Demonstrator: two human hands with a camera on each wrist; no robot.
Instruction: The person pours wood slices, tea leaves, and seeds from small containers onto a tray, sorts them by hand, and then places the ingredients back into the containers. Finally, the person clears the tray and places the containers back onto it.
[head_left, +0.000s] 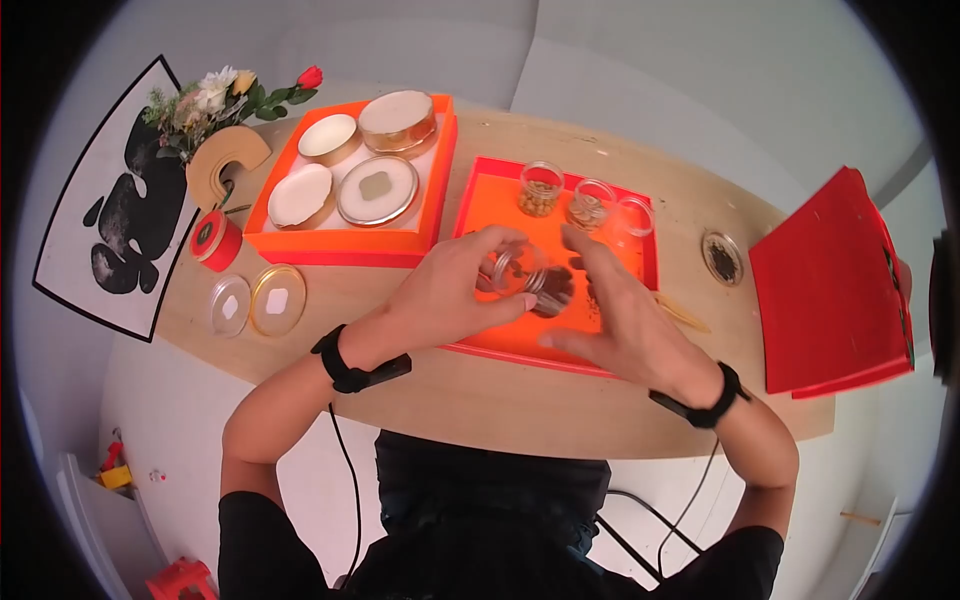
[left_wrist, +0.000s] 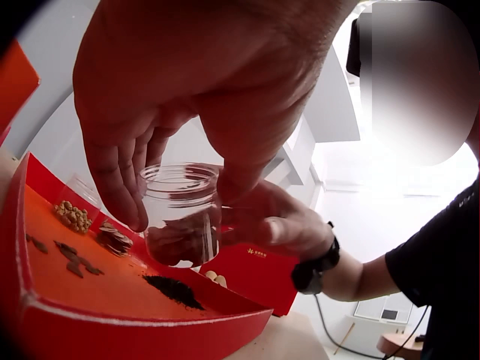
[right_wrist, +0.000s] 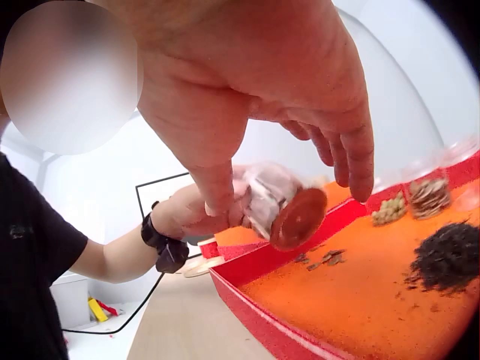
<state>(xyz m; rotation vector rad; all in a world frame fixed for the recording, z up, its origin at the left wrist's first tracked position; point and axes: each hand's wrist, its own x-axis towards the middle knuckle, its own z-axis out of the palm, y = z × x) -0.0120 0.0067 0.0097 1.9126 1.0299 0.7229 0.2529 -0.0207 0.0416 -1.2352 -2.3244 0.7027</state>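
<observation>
My left hand grips a clear screw-neck jar by its sides, above the orange floor of a red-edged tray. The jar is lidless, and reddish-brown shows through its lower part and base. Beside it my right hand hovers over the tray's right part, fingers fairly straight and thumb apart, holding nothing. Below lies a pile of black shreds. Flat brown pieces are scattered on the tray floor. At its back stand a jar of small tan balls and a jar of pale slices.
Left of the tray, an orange box holds several round tins. Two clear lids and a red tin lie left. To the right are a round dish of dark bits, yellowish tongs and a red upright box.
</observation>
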